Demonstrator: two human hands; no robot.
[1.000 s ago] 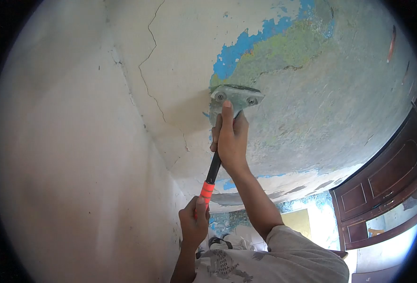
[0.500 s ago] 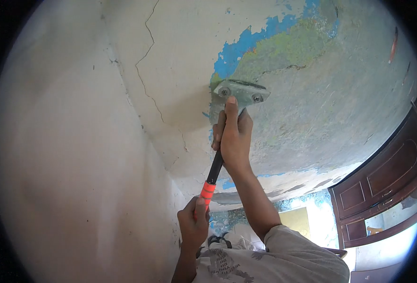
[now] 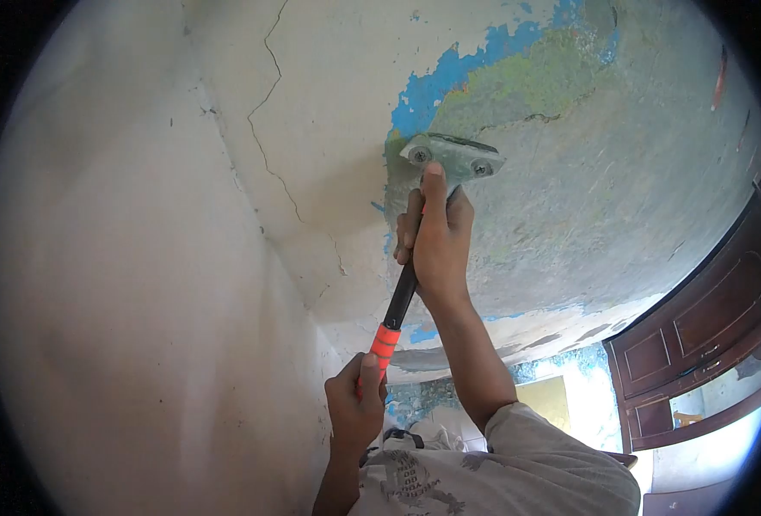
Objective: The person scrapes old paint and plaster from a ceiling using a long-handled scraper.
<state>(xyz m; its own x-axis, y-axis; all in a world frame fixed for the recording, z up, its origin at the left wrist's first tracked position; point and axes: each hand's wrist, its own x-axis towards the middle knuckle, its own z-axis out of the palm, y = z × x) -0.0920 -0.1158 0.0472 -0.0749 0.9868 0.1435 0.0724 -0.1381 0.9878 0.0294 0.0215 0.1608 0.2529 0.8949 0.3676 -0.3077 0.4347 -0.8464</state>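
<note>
A long-handled scraper (image 3: pixel 456 157) with a wide metal head, two screws and a black shaft lies against the wall, over a stripped grey-green patch (image 3: pixel 501 206). My right hand (image 3: pixel 442 245) is wrapped round the shaft just below the head, thumb laid along it. Lower down, my left hand (image 3: pixel 354 404) grips the orange-red handle (image 3: pixel 384 346). Above the scraper head runs a strip of exposed blue paint (image 3: pixel 428 99), beside green-stained plaster (image 3: pixel 518 86). Cream paint (image 3: pixel 337 112) still covers the wall to the left of the patch.
A corner with a second pale wall (image 3: pixel 122 301) is close on the left. Thin cracks run down the cream surface. At the right stands a dark wooden cabinet (image 3: pixel 699 318) with a glass-like panel. A pale yellow panel (image 3: pixel 545 404) shows near the bottom.
The scraper head has shifted slightly right and up across the wall, both hands moving along with it. Their grip on the tool looks the same.
</note>
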